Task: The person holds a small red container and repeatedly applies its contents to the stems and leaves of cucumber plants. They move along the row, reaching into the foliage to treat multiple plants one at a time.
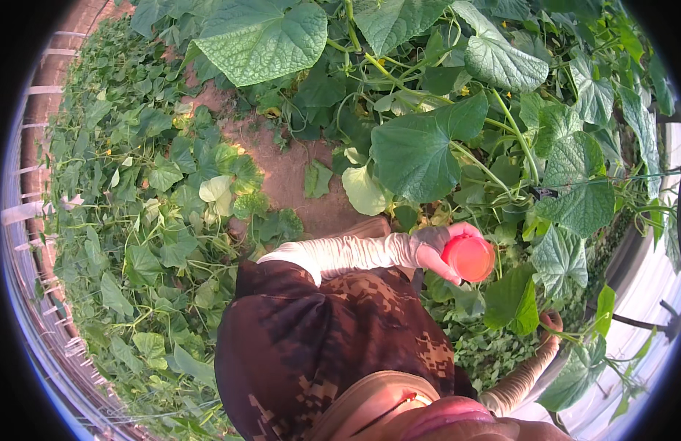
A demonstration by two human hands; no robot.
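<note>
My left hand [435, 251], reaching across from the left in a pale sleeve, grips a round red plastic container [469, 258] by its side. What the container holds cannot be made out. Farther right and lower, my right hand [550, 325] is at a thin vine stem [566, 335], partly hidden by shade and foliage. Its fingers are too small and dark to tell whether they close on the stem. A broad green leaf [511, 303] hangs between the two hands. Large lobed leaves [420, 149] of what look like cucumber vines rise just beyond the container.
A green string [621, 178] with a black clip [543, 193] runs through the vines at right. Beside it are pale plastic sheeting [643, 286] and a dark rod [630, 321]. Low vines [153, 220] cover the ground at left, alongside a strip of bare soil [296, 176].
</note>
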